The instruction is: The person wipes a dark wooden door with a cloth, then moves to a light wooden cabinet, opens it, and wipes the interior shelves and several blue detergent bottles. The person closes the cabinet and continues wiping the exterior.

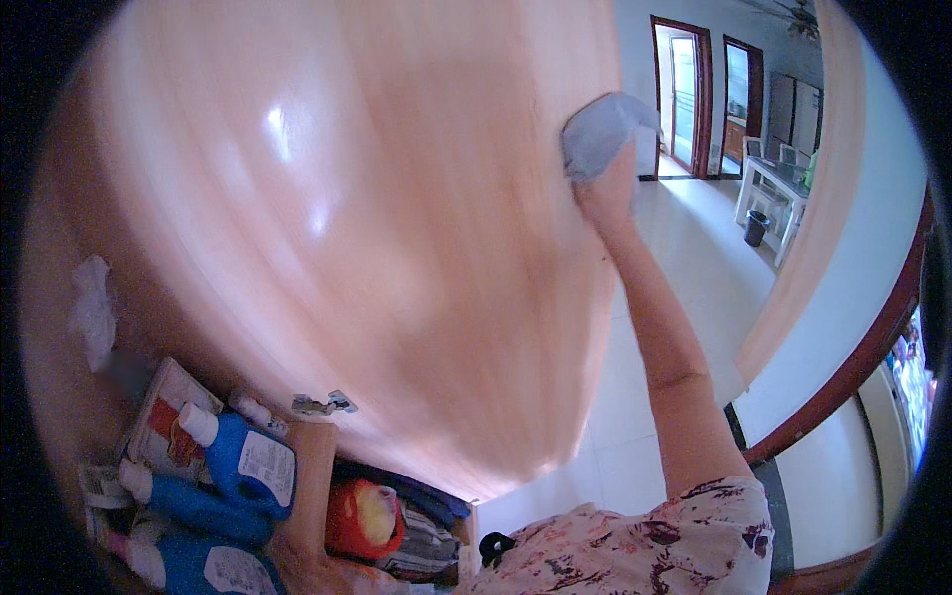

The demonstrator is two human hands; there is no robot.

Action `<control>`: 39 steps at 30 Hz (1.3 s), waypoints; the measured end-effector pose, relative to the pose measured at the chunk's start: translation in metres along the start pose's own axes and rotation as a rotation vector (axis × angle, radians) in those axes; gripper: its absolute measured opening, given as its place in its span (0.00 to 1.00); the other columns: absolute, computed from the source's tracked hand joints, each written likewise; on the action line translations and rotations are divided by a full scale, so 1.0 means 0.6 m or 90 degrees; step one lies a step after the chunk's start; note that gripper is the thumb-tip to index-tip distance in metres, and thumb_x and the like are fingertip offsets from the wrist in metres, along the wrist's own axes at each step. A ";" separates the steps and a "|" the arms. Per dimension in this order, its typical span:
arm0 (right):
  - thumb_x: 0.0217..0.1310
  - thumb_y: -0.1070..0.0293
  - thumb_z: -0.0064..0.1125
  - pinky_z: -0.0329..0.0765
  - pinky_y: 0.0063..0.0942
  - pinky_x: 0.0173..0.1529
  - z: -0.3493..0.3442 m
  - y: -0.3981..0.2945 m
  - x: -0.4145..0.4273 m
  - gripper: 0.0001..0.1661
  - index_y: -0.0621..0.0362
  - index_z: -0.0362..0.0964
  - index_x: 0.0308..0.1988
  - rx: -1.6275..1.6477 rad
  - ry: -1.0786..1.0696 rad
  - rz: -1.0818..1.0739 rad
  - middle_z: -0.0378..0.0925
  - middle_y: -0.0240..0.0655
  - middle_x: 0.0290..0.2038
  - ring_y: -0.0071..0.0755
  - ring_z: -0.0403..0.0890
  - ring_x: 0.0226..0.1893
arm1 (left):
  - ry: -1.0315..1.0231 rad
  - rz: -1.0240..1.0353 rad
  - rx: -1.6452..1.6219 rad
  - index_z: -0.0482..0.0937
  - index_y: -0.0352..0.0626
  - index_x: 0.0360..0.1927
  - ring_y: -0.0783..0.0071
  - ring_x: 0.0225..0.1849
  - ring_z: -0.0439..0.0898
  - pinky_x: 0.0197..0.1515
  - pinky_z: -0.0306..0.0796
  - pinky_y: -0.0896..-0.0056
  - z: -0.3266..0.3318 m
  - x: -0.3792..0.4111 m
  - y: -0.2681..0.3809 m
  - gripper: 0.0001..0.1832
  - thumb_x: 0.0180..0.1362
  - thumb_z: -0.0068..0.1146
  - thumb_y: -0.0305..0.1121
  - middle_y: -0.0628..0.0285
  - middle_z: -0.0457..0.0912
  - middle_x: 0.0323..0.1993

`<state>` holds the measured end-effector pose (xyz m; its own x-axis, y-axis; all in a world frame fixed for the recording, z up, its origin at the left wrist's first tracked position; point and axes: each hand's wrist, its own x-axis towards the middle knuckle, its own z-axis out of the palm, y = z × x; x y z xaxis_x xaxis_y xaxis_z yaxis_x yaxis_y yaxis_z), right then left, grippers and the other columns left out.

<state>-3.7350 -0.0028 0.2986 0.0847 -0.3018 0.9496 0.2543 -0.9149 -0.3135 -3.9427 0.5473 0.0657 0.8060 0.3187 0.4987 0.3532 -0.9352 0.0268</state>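
My right hand (604, 195) is pressed to the free edge of a large wood-grain cabinet door (446, 245), high up, with the arm stretched out. It holds a grey cloth (601, 137) that wraps over the fingers and hides them. One corner of the cloth sticks out beyond the door edge. The door stands open, and a metal hinge (325, 402) shows near its lower left. My left hand is out of view.
Several blue bottles (253, 461) with white caps crowd a shelf at lower left. A red and yellow bag (364, 518) and striped fabric (420, 547) lie in the compartment beside it. Beyond the door are a tiled floor (654, 290), a white table (777, 177) and a black bin (756, 227).
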 end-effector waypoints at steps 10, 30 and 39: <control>0.55 0.62 0.51 0.69 0.44 0.51 0.038 -0.119 -0.023 0.19 0.61 0.72 0.45 0.058 -0.487 0.054 0.74 0.52 0.43 0.53 0.74 0.45 | 0.013 -0.005 0.009 0.59 0.34 0.62 0.48 0.65 0.56 0.68 0.48 0.56 0.003 0.005 0.007 0.35 0.50 0.57 0.32 0.43 0.58 0.63; 0.51 0.58 0.56 0.64 0.47 0.57 0.123 -0.181 -0.386 0.26 0.61 0.68 0.49 0.075 -0.501 -0.827 0.70 0.47 0.48 0.52 0.70 0.49 | -0.005 -0.080 -0.083 0.59 0.33 0.61 0.48 0.65 0.58 0.67 0.51 0.54 0.081 -0.061 -0.082 0.36 0.49 0.58 0.33 0.43 0.60 0.62; 0.64 0.49 0.42 0.75 0.42 0.42 0.148 -0.430 -0.102 0.26 0.59 0.70 0.48 -0.003 -0.599 -0.345 0.73 0.55 0.43 0.53 0.77 0.41 | -0.018 -0.039 -0.048 0.60 0.35 0.61 0.49 0.63 0.60 0.65 0.53 0.53 0.017 -0.038 -0.064 0.36 0.48 0.58 0.35 0.46 0.63 0.61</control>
<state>-3.7205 0.2753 0.3213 0.6675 0.4674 0.5796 0.4769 -0.8662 0.1494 -3.9695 0.5775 0.0446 0.7979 0.3786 0.4690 0.3661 -0.9226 0.1220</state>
